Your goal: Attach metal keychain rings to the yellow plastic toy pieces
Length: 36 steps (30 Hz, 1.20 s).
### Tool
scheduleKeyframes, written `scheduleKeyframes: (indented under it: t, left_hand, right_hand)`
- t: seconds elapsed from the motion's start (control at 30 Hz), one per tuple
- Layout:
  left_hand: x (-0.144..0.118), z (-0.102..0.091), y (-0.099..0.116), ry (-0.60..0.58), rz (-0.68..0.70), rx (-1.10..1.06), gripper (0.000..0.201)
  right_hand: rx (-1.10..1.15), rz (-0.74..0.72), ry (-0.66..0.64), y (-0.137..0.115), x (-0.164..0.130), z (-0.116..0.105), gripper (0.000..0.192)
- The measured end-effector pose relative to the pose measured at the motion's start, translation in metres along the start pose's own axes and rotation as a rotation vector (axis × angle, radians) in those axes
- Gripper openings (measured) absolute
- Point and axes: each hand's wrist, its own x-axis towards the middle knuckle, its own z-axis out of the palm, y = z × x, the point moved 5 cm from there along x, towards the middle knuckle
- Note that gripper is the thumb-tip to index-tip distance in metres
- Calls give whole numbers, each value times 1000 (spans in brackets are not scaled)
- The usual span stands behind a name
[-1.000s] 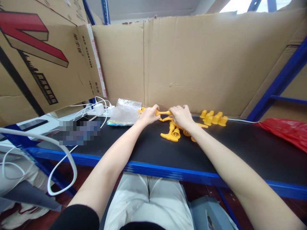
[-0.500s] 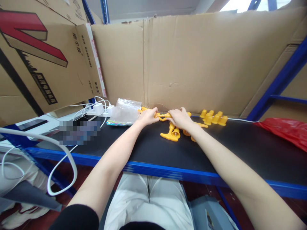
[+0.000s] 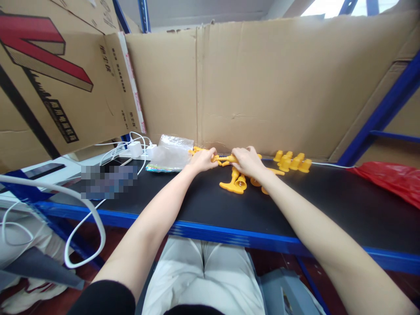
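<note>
My left hand [image 3: 204,160] is closed at the back of the black shelf, pinching one end of a long yellow plastic piece [image 3: 225,158]. To its right, my right hand [image 3: 246,161] curls its fingers over the other end of that piece. Below the right hand lie a yellow T-shaped handle [image 3: 232,186] and a small yellow cup [image 3: 241,181] on its side. More yellow parts [image 3: 276,171] show partly behind the right wrist. Several yellow cups [image 3: 294,162] stand mouth down in a group further right. My fingers hide much of the held piece.
A clear plastic bag [image 3: 173,151] lies left of my hands, near white chargers [image 3: 134,149] and cables. A red plastic bag [image 3: 390,179] rests at the right. Cardboard [image 3: 262,87] walls the back; a blue rail [image 3: 229,236] edges the shelf's front.
My right hand has shifted very slightly right along the yellow piece, showing a little more of it between the hands. The other things have not visibly moved.
</note>
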Motion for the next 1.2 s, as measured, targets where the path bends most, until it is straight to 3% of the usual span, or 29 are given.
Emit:
scheduleKeyframes:
  t: [0.23, 0.73, 1.2]
  left_hand:
    - [-1, 1, -3, -1, 9, 10, 27]
    - [-2, -1, 2, -18, 37, 17, 27]
    - [0, -2, 0, 34, -50, 33, 32]
  right_hand:
    - [30, 1, -39, -2, 0, 10, 32]
    - [58, -18, -97, -2, 1, 13, 16]
    - [-47, 35, 82, 5, 1, -13, 20]
